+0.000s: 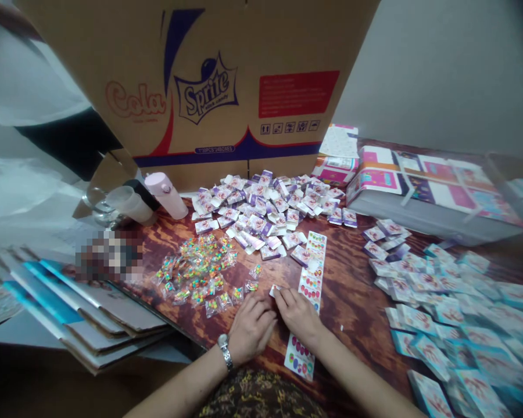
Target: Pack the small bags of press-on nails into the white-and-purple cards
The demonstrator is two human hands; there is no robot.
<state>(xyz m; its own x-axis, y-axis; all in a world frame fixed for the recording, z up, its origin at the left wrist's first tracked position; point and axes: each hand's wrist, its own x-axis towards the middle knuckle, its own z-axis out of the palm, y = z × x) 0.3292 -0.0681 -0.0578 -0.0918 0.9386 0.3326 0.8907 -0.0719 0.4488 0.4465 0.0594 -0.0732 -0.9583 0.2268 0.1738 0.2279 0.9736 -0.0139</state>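
My right hand (295, 313) pinches a small white piece (275, 290), whose kind I cannot make out, between thumb and fingertips. Close beside it, my left hand (253, 326) has its fingers curled together, and whatever may be in them is hidden. Under my right wrist lies a long sticker strip (310, 290) with rows of colourful round prints. Just ahead and to the left is a heap of small clear packets of colourful candies (204, 261). Small purple-and-white boxes (265, 209) pile up beyond the hands, several with flaps raised.
Many small blue-and-white boxes (444, 313) cover the right side. A large cardboard carton (244, 69) stands at the back. Wrapped printed packs (431, 191) lie back right. A pink-capped bottle (165, 196) and a plastic cup (129, 204) stand left, above stacked flat cardboard (96, 325).
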